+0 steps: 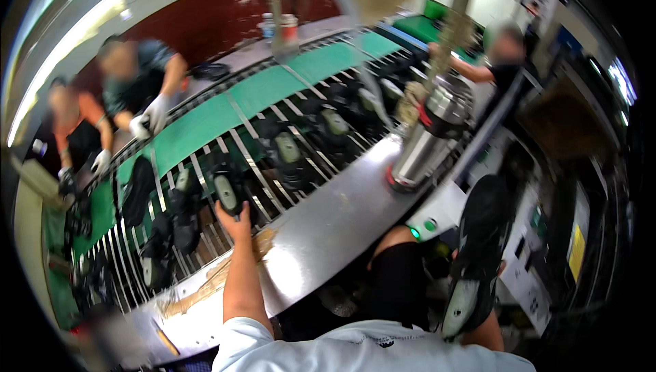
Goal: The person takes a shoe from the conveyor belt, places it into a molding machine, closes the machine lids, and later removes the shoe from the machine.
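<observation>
My left hand (234, 219) reaches forward over the steel ledge (328, 228) and grips a black shoe (227, 187) that lies sole-up on the conveyor's metal rods. My right hand (493, 276) is low at my right side and holds another black shoe (478, 256) with a pale sole, toe pointing down; the fingers are mostly hidden behind it. Several more black shoes (290, 148) ride on the rods beyond my left hand.
A green belt (205, 126) runs beside the rods. A steel canister with a red band (427, 140) stands on the ledge at right. Two gloved people (140, 85) work across the line; another person (502, 58) stands far right. A machine panel (547, 249) is at my right.
</observation>
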